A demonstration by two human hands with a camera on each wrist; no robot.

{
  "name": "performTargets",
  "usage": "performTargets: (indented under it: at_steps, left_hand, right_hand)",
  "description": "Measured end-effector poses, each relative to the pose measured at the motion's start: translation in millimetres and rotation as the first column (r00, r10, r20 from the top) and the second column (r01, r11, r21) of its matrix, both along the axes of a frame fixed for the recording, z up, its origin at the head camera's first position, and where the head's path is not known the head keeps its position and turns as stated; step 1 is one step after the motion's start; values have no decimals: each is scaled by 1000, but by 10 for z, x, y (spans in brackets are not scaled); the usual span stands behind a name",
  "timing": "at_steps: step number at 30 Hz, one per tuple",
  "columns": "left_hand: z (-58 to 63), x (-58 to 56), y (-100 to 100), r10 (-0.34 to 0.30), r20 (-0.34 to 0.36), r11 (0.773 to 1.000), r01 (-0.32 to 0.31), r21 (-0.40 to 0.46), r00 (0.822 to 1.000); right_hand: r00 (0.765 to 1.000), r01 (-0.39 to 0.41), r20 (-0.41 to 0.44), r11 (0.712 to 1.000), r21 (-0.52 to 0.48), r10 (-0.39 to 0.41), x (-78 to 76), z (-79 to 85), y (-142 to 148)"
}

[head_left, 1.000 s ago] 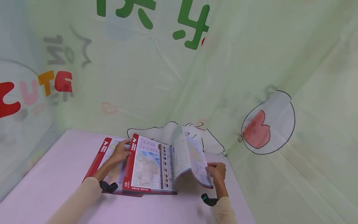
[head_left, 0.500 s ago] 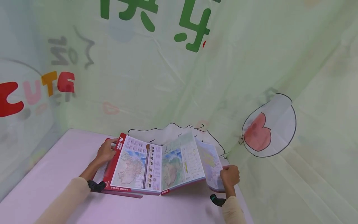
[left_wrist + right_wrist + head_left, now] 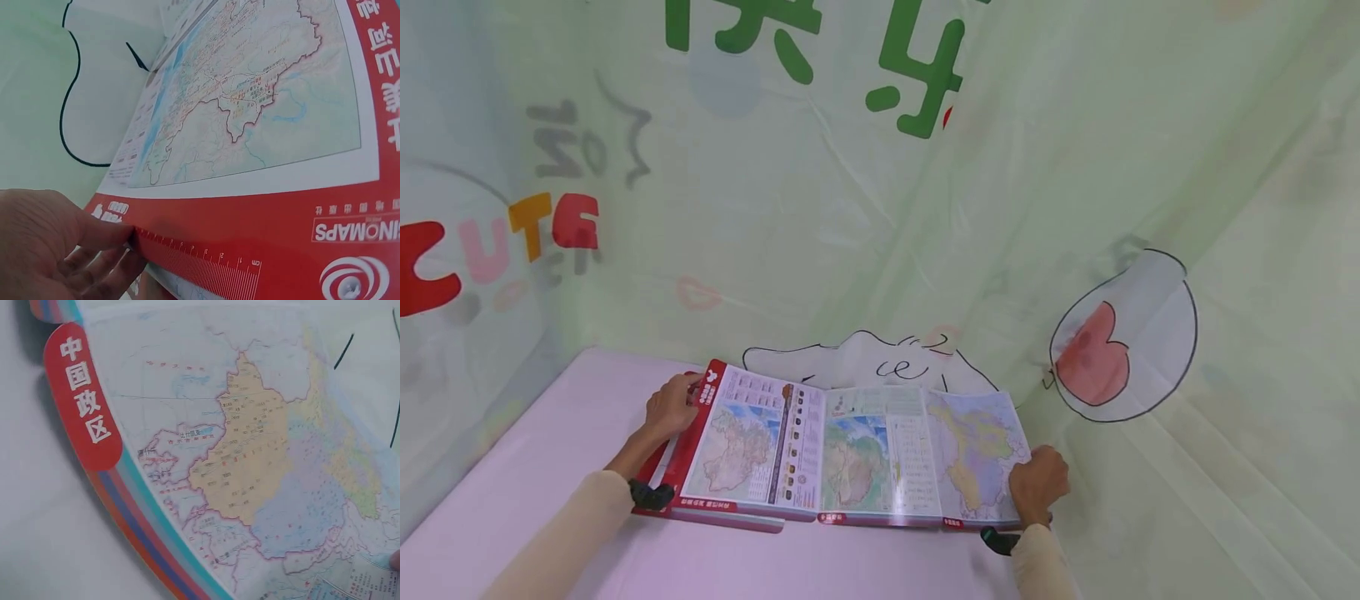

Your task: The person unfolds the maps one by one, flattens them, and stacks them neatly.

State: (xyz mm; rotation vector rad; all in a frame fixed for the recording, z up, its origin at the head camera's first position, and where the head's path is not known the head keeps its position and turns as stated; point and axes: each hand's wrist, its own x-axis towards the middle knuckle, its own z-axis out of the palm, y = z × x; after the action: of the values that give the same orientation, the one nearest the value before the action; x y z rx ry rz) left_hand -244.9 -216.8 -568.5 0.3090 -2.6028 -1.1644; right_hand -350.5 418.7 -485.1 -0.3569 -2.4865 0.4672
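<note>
A folding map [image 3: 857, 467] lies spread out in three joined panels, its left one bordered in red. My left hand [image 3: 672, 407] pinches that red border near its upper corner; in the left wrist view the thumb is on top, by a printed ruler [image 3: 206, 256], and the fingers are below. At the far end, my right hand [image 3: 1039, 483] holds the edge of the right panel, which carries a coloured map. In the right wrist view this panel [image 3: 250, 469] curves, and only one fingertip [image 3: 395, 560] shows. Another red-edged map [image 3: 730, 521] lies mostly hidden under the left panel.
Everything lies on a pale pink tabletop [image 3: 820, 567]. A light green curtain [image 3: 775, 208] with printed letters and cartoon drawings hangs behind and to the right. The right panel ends close to the table's right side.
My hands have moved apart, the left one leftward and the right one rightward. The middle and right panels, raised and folded before, have unfolded and come down almost flat.
</note>
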Motion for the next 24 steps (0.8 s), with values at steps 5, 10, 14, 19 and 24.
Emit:
performTargets:
  at_steps: [5,10,14,19,24]
  left_hand:
    - [58,22,-7,6,10,1000,-6,-4,1000]
    - [72,53,37,-9,19,1000,9,-6,1000]
    - [10,41,39,4,-3,999,-5,-43,1000]
    - [-121,-3,39,44,-8,995,-45,-93,999]
    - [-226,-55,22,66,-17,991,-68,-115,998]
  right_hand:
    - [996,8,86,999,48,-12,-64,-40,37]
    - [991,30,125,997,68,-39,-29,-168,82]
    - [989,36,138,998,59,-44,-5,-304,123]
    - [985,58,162,997,59,-67,-18,-472,193]
    - [972,91,212,993,78,-105,-28,-594,252]
